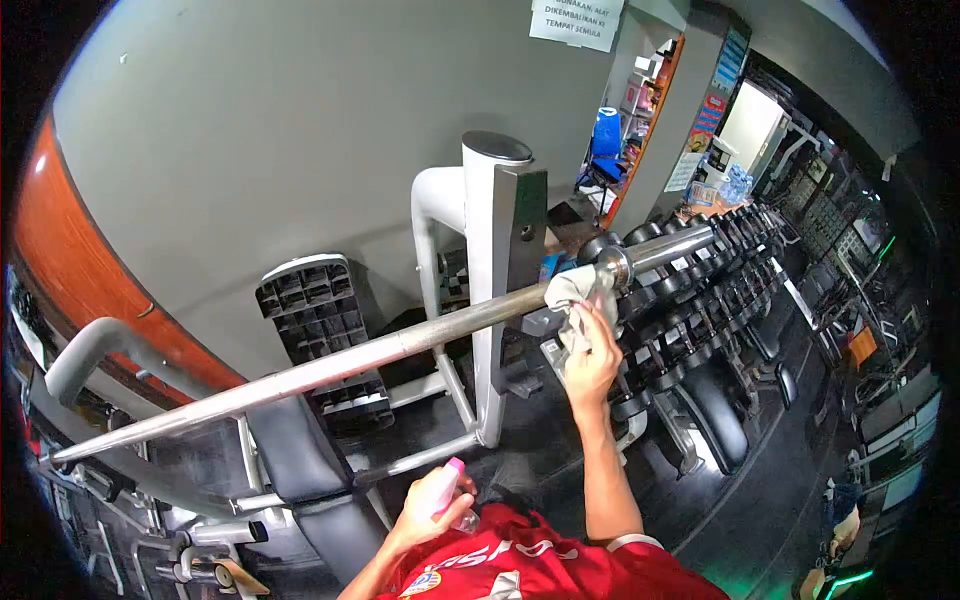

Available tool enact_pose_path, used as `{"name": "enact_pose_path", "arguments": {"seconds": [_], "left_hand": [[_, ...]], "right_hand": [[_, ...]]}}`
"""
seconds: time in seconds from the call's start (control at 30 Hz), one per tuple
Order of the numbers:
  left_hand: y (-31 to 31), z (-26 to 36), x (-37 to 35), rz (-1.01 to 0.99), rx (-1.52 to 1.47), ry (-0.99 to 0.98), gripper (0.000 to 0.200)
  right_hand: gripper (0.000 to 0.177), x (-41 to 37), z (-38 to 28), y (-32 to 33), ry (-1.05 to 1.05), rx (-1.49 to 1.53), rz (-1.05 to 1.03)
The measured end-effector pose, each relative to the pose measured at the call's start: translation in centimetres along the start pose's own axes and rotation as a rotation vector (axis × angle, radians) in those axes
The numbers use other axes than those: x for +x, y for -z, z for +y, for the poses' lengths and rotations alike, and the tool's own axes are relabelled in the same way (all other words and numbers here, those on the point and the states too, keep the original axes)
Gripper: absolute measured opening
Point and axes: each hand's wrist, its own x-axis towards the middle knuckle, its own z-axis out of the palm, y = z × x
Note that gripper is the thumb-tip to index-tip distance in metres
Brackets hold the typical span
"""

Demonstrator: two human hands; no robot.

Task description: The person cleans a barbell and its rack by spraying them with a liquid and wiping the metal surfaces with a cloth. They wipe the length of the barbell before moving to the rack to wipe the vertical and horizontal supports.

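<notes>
A long steel barbell runs slantwise across the view, resting at the grey rack upright. My right hand presses a pale cloth around the bar, just beside the collar of its right-hand sleeve. The fingers are closed on the cloth, which hangs partly below the bar. Low in front of my red shirt, my left hand is wrapped round a small bottle with a pink top. Fingers hide much of the bottle's body.
A padded black bench stands below the bar at left. Behind it, a black step platform leans against the wall. Racked dumbbells fill the right side, beyond the bar's end. Another bench sits near them.
</notes>
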Motion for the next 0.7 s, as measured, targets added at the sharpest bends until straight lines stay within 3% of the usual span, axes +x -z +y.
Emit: {"name": "enact_pose_path", "arguments": {"seconds": [0.07, 0.13, 0.17, 0.23, 0.27, 0.4, 0.47, 0.5, 0.53, 0.6, 0.7], "left_hand": [[0.1, 0.9, 0.3, 0.024, 0.028, 0.018, 0.021], [0.1, 1.0, 0.7, 0.039, -0.074, 0.07, 0.019], [0.2, 0.7, 0.8, 0.039, -0.027, 0.036, 0.019], [0.1, 0.5, 1.0, 0.043, 0.017, 0.006, 0.019], [0.0, 0.4, 1.0, 0.052, -0.035, 0.031, 0.02], [0.1, -0.2, 1.5, 0.069, -0.117, 0.048, 0.022], [0.0, -0.6, 1.5, 0.064, -0.123, 0.058, 0.022], [-0.1, -0.7, 1.4, 0.06, -0.128, 0.066, 0.022], [-0.2, -0.7, 1.4, 0.063, -0.13, 0.069, 0.022], [-0.3, -0.7, 1.3, 0.054, -0.193, 0.128, 0.022], [-0.4, -1.1, 1.3, 0.033, -0.066, 0.096, 0.021]], "right_hand": [[0.03, -1.7, -0.4, 0.3, -0.238, 0.083, -0.071], [0.024, -5.9, 3.6, -0.8, -0.375, 0.144, -0.296], [0.024, -6.5, 3.7, -1.1, -0.373, 0.145, -0.296], [0.025, -7.6, 3.6, -1.9, -0.703, 0.583, 0.07], [0.033, -7.6, 3.4, -1.4, -0.8, 0.71, 0.099], [0.031, -6.8, 3.1, -1.3, -0.815, 0.601, 0.233], [0.028, -7.3, 3.6, -1.3, -0.551, 0.41, -0.07], [0.021, -6.8, 3.8, -0.9, -0.405, 0.339, -0.364], [0.02, -7.0, 3.1, -0.8, -0.141, 0.096, -0.459], [0.025, -7.2, 2.9, -1.3, -0.148, 0.148, -0.644], [0.028, -6.1, 2.3, -0.7, -0.183, 0.153, -0.703]]}}
